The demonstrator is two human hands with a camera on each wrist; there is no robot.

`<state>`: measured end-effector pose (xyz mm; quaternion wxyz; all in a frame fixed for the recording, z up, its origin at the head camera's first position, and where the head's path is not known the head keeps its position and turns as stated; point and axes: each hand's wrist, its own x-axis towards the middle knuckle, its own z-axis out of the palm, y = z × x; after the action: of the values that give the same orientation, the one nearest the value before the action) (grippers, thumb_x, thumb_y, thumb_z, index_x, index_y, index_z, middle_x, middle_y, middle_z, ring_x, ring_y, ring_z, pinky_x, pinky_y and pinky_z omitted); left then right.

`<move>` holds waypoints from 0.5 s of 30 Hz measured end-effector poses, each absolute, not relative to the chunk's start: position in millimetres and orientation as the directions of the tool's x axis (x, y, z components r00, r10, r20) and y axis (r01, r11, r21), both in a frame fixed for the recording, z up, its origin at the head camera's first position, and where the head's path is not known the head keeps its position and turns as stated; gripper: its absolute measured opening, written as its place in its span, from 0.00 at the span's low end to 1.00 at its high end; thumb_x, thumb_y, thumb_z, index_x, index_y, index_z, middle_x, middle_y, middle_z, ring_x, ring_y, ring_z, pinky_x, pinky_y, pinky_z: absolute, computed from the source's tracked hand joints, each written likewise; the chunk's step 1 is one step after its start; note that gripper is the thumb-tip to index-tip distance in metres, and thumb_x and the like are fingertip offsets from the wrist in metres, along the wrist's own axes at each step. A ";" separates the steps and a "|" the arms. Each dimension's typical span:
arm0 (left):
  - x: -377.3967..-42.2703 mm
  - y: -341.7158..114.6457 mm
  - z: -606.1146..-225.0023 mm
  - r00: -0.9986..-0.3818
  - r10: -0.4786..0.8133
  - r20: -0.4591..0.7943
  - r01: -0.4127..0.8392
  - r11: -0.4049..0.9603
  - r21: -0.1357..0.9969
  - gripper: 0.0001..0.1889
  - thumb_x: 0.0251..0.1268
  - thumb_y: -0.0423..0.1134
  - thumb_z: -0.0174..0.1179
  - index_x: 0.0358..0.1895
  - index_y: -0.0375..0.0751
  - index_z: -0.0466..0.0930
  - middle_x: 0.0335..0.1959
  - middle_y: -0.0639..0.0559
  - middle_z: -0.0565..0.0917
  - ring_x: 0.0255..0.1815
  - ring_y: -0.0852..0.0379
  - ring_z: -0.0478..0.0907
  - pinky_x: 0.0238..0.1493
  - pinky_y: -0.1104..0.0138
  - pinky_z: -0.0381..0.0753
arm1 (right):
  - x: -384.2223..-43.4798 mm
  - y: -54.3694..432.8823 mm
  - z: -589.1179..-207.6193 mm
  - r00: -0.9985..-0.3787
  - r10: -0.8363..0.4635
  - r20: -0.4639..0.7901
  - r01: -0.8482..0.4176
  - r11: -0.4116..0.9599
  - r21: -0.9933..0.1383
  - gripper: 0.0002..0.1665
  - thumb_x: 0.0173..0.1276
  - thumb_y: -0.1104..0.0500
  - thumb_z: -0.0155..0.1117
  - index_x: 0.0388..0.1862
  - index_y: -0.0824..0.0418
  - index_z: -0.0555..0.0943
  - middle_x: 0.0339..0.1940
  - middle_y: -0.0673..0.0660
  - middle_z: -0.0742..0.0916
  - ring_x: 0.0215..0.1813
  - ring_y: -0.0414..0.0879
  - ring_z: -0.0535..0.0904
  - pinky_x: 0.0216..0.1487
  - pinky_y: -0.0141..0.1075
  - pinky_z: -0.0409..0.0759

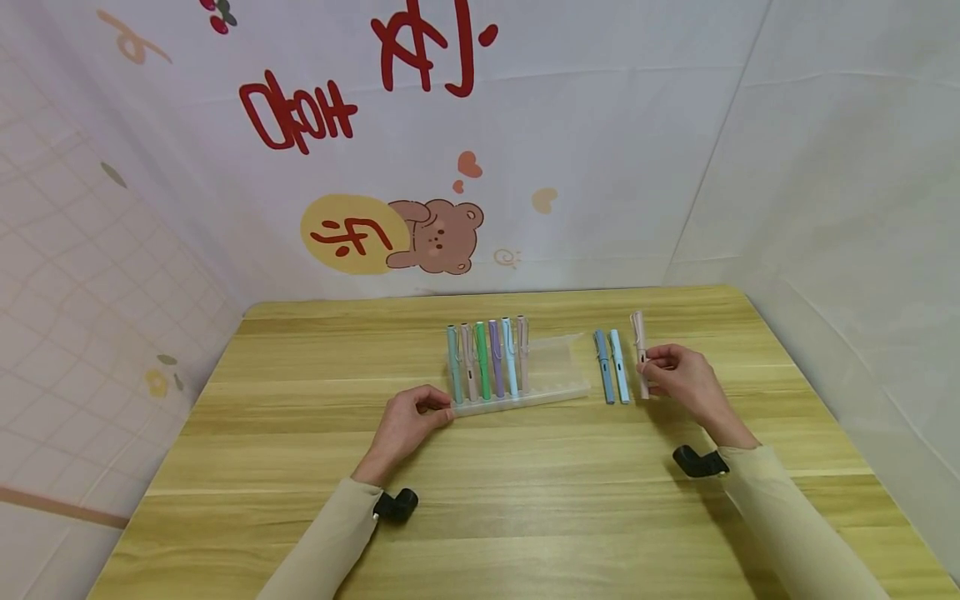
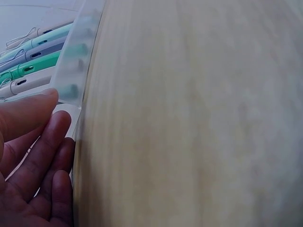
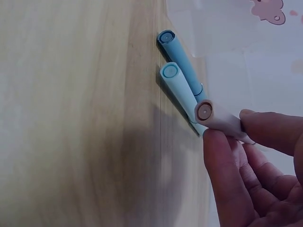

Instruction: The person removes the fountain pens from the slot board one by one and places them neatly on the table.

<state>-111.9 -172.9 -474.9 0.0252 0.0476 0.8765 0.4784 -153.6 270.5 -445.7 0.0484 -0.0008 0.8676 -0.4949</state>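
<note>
My left hand (image 1: 405, 423) is at the near left corner of a clear plastic pen tray (image 1: 551, 396), pinching it between thumb and fingers. Several capped pens stand side by side in the tray's left part, among them a green pen (image 1: 482, 362) and a purple pen (image 1: 496, 360). To the right of the tray, my right hand (image 1: 686, 379) pinches a pale pink pen (image 3: 225, 118) by its lower half, clip end pointing away. Beside it on the table lie a dark blue pen (image 1: 604, 367) and a light blue pen (image 1: 618, 367).
The wooden table (image 1: 525, 508) carries everything, with a printed white backdrop (image 1: 600, 125) along its back edge. Tray slots (image 1: 555, 390) to the right of the pens hold nothing. Black wrist cameras (image 1: 397, 505) sit on both forearms.
</note>
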 end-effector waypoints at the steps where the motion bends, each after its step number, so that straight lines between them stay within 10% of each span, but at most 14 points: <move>1: -111.7 -173.0 -474.7 -0.994 0.108 0.005 0.062 0.538 0.841 0.05 0.64 0.36 0.73 0.41 0.44 0.89 0.38 0.56 0.87 0.41 0.57 0.80 0.49 0.58 0.77 | -154.2 270.4 -445.9 -0.995 -0.051 -0.089 0.050 0.513 -0.857 0.28 0.76 0.58 0.64 0.63 0.79 0.73 0.52 0.72 0.84 0.41 0.42 0.84 0.40 0.37 0.87; 15: -112.4 -172.4 -475.0 -0.994 0.107 -0.001 0.057 0.530 0.846 0.05 0.64 0.36 0.73 0.41 0.45 0.89 0.38 0.57 0.88 0.41 0.57 0.80 0.50 0.58 0.77 | -160.0 271.6 -450.4 -0.985 -0.047 -0.164 0.109 0.565 -0.818 0.22 0.75 0.61 0.64 0.59 0.78 0.75 0.49 0.71 0.85 0.39 0.45 0.85 0.38 0.36 0.86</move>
<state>-112.4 -172.4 -475.0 0.0264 0.0469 0.8743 0.4824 -160.0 271.6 -450.4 0.0836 0.0178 0.8806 -0.4662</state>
